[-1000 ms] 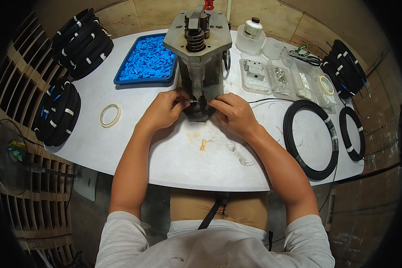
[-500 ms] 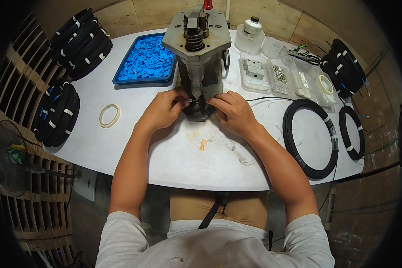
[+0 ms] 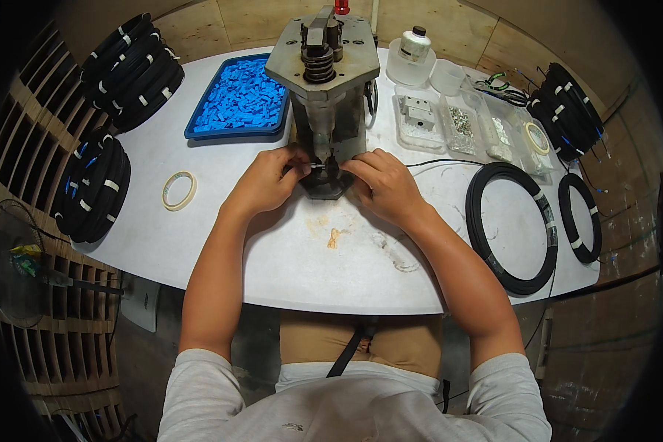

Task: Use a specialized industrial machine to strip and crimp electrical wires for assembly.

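A grey metal bench press [image 3: 323,81] with a thick spring on top stands at the table's far middle. Both hands are at its lower tooling, one on each side. The fingers of my left hand [image 3: 272,177] are pinched around a small silvery piece [image 3: 316,166] at the left of the tooling. Opposite it, my right hand [image 3: 385,184] is closed with its fingertips together on a black cable [image 3: 446,160]. That cable runs rightward behind the hand toward a large black cable coil [image 3: 474,228]. The fingers and the tooling hide the cable's tip.
A blue tray [image 3: 232,135] of small blue pieces stands left of the press. A tape roll [image 3: 169,204] lies nearer. Coil stacks [image 3: 92,188] fill the left edge. At right are clear parts boxes [image 3: 460,131], a white bottle [image 3: 415,46], pliers [image 3: 502,90] and another coil [image 3: 565,221].
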The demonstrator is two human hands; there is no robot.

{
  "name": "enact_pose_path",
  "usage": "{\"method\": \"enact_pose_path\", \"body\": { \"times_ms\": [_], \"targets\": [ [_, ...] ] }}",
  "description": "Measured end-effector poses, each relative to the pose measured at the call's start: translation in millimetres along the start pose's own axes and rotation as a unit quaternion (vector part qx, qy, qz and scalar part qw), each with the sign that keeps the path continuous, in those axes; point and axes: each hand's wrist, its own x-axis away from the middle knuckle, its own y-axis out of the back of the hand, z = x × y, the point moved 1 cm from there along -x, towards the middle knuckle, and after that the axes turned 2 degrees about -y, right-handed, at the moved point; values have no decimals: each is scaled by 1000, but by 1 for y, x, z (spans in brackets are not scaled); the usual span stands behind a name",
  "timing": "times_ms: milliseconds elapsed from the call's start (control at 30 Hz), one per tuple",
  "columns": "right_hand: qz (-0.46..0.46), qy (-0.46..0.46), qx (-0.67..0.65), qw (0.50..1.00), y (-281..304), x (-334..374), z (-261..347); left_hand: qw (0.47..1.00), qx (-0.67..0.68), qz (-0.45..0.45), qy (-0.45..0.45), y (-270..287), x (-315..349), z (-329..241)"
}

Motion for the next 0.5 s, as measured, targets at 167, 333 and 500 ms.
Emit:
{"method": "enact_pose_path", "body": {
  "times_ms": [167,333,500],
  "targets": [
    [-3,13,-11,1000,-1,2,-5,1000,-5,0,-5,0,-1,0],
    [3,14,-3,1000,-2,2,-5,1000,-7,-4,-9,0,0,-1],
    [-10,20,1,1000,0,1,-4,1000,-12,-3,-7,-1,-1,-1]
  ]
}}
